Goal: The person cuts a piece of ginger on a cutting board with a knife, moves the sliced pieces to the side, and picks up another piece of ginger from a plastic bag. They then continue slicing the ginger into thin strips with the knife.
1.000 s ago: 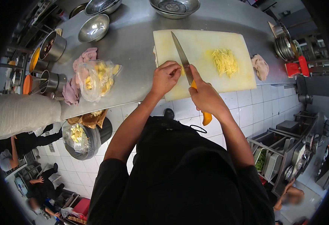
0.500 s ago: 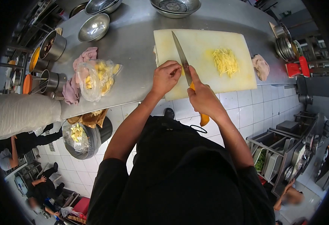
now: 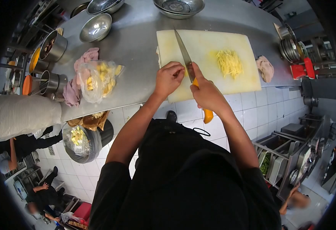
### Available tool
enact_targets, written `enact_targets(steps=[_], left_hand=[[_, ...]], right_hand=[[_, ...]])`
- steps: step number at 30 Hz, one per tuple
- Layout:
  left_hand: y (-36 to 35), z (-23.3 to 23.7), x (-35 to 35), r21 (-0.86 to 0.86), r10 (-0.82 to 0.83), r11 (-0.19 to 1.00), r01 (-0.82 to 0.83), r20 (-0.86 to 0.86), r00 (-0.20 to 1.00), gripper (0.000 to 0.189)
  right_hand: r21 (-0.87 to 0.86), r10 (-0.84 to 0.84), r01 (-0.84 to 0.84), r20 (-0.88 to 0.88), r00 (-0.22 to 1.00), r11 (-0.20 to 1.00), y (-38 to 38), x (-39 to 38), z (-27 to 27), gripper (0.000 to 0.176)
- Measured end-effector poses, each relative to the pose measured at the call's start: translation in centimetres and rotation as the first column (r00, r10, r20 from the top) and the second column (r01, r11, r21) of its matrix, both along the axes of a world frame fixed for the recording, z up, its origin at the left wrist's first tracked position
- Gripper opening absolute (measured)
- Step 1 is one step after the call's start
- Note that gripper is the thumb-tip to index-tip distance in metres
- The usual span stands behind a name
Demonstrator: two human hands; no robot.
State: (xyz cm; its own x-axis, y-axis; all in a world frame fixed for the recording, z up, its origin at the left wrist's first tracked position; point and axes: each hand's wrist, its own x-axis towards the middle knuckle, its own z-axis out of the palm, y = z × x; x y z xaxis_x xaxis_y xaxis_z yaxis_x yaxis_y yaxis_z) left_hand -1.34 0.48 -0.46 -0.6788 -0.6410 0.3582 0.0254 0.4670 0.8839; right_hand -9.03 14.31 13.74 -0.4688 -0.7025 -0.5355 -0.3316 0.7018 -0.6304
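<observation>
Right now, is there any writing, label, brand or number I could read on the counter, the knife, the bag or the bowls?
No text can be read anywhere in this view.
The knife: no brand mark shows on the blade or the orange handle.
The plastic bag: clear, no print.
The cutting board and the steel bowls: plain.
The red tool at the right edge: too small to tell.

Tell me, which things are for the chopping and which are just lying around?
In use: knife in the right hand; cutting board; yellow shreds piled on it; left hand pressing down beside the blade.
Lying about: bag of yellow pieces, pink cloths, metal bowl, all on the counter beside the board.
</observation>
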Motion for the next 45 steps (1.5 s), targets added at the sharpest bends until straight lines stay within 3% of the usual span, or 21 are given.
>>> enact_targets(steps=[4, 16, 18, 21, 27, 31, 45], left_hand=[[-0.1, -0.3, 0.0, -0.003, -0.006, 1.0, 0.006, 0.008, 1.0, 0.01], [0.1, 0.1, 0.0, 0.033, 0.003, 0.999, -0.003, -0.005, 1.0, 0.008], [0.1, 0.0, 0.0, 0.031, 0.005, 1.0, -0.005, -0.005, 1.0, 0.008], [-0.2, 0.0, -0.1, 0.009, 0.015, 1.0, -0.015, -0.011, 1.0, 0.008], [0.0, 0.2, 0.1, -0.001, -0.002, 1.0, 0.002, 0.017, 1.0, 0.008], [-0.1, -0.2, 0.0, 0.01, -0.002, 1.0, 0.002, 0.005, 1.0, 0.008], [0.0, 0.1, 0.1, 0.015, 0.003, 1.0, -0.003, 0.004, 1.0, 0.008]], right_hand=[[-0.043, 0.05, -0.054, -0.093, 0.994, 0.998, 0.7, 0.2, -1.0, 0.077], [-0.072, 0.04, -0.051, -0.144, 0.989, 0.996, 0.3, 0.7, -1.9, 0.08], [-0.123, 0.039, -0.066, -0.214, 0.976, 0.99, -0.1, 0.6, -4.0, 0.08], [-0.226, -0.01, -0.029, -0.17, 0.985, 0.974, -0.7, -0.6, -6.6, 0.079], [-0.003, 0.019, -0.019, -0.036, 0.999, 1.0, -0.1, 0.1, -0.8, 0.079], [-0.031, 0.063, -0.067, -0.11, 0.992, 0.997, 0.9, 0.4, -1.0, 0.077], [-0.048, 0.033, -0.038, -0.096, 0.995, 0.998, 0.7, 0.8, -2.0, 0.079]])
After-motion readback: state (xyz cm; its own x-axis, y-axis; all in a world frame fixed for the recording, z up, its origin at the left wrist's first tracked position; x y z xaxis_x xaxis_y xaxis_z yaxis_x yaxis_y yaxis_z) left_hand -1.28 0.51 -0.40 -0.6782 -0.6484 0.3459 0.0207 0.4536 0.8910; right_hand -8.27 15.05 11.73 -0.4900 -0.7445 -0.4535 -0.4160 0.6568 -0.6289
